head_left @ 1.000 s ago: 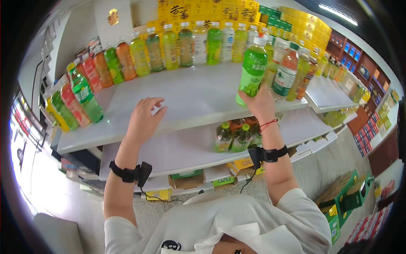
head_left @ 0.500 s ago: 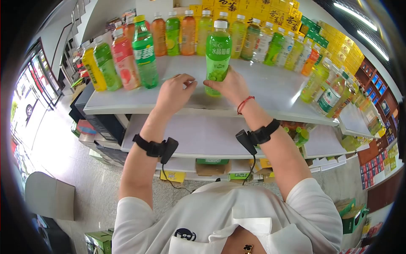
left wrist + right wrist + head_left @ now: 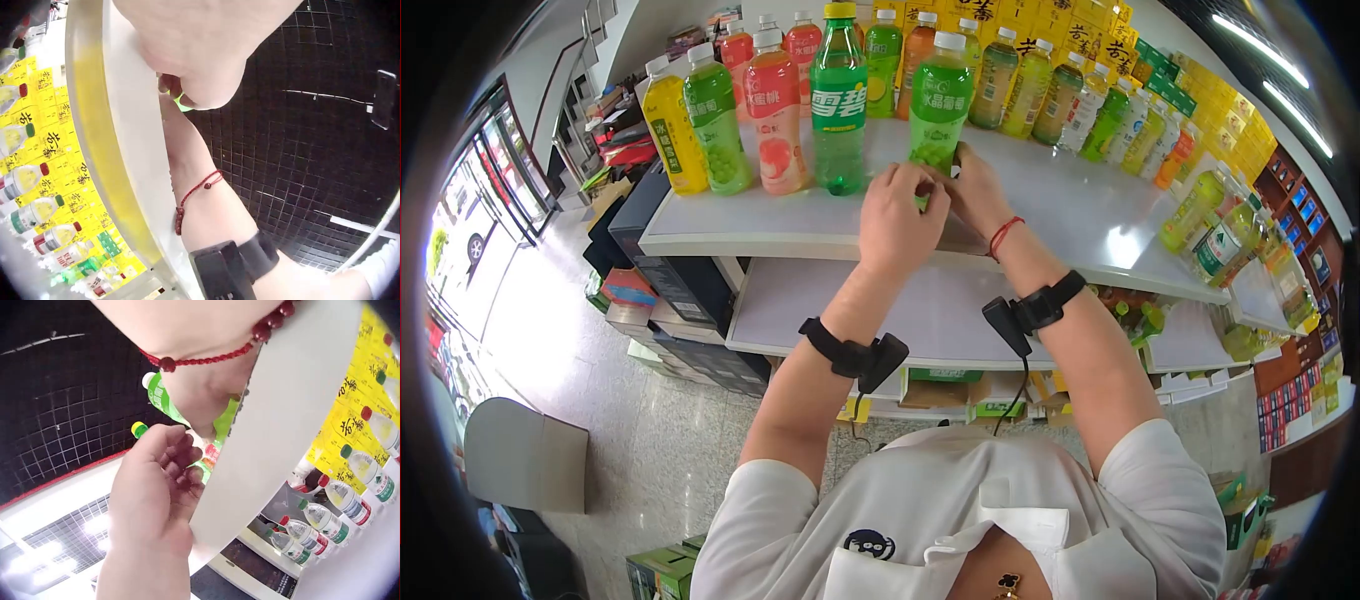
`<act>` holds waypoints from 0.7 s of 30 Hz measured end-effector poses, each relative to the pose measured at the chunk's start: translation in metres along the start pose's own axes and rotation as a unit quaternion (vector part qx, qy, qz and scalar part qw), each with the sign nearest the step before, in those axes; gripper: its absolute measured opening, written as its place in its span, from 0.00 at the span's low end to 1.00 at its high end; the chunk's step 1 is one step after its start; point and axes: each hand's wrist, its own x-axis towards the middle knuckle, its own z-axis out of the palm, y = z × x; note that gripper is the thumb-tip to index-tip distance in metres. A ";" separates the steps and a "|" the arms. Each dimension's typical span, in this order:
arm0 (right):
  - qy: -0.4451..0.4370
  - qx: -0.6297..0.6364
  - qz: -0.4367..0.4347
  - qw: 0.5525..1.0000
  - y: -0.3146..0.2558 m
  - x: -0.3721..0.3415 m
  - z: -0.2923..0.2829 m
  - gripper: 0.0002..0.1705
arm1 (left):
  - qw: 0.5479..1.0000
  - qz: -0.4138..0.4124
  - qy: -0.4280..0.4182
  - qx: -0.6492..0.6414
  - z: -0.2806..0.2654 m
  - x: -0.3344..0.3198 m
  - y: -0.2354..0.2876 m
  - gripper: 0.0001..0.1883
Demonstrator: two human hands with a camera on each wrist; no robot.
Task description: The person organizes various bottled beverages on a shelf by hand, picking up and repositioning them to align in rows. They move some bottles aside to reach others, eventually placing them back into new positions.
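A green grape drink bottle [image 3: 941, 110] with a white cap stands upright at the front of the white shelf. My right hand [image 3: 980, 192] grips its lower part from the right. My left hand [image 3: 903, 213] is in front of the bottle's lower left side, fingers loosely curled, overlapping the bottle in the head view. The right wrist view shows nothing inside the left palm. Just left of the bottle stands a green soda bottle [image 3: 840, 115] with a yellow cap. Further left are a pink peach drink bottle [image 3: 776, 120], another green grape bottle [image 3: 716, 125] and a yellow bottle [image 3: 675, 130].
A row of drink bottles runs along the back of the shelf [image 3: 1060, 205], with more bottles [image 3: 1225, 240] at the right end. Below is a second white shelf [image 3: 870, 310]. Yellow cartons [image 3: 1040, 20] are stacked behind. Dark boxes [image 3: 675, 280] stand under the left end.
My right hand has carried the grape bottle from the right end of the shelf leftward, beside the soda bottle. The left hand has moved right, close to it. The head view has turned left.
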 end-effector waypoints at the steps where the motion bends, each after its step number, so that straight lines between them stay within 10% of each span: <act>1: 0.001 -0.001 0.002 1.000 0.003 0.002 0.003 0.36 | 0.999 0.027 -0.004 -0.016 0.000 -0.001 -0.001 0.05; 21: -0.116 0.054 -0.029 0.991 0.005 0.007 0.016 0.36 | 0.994 -0.080 -0.058 -0.049 -0.006 0.002 0.007 0.06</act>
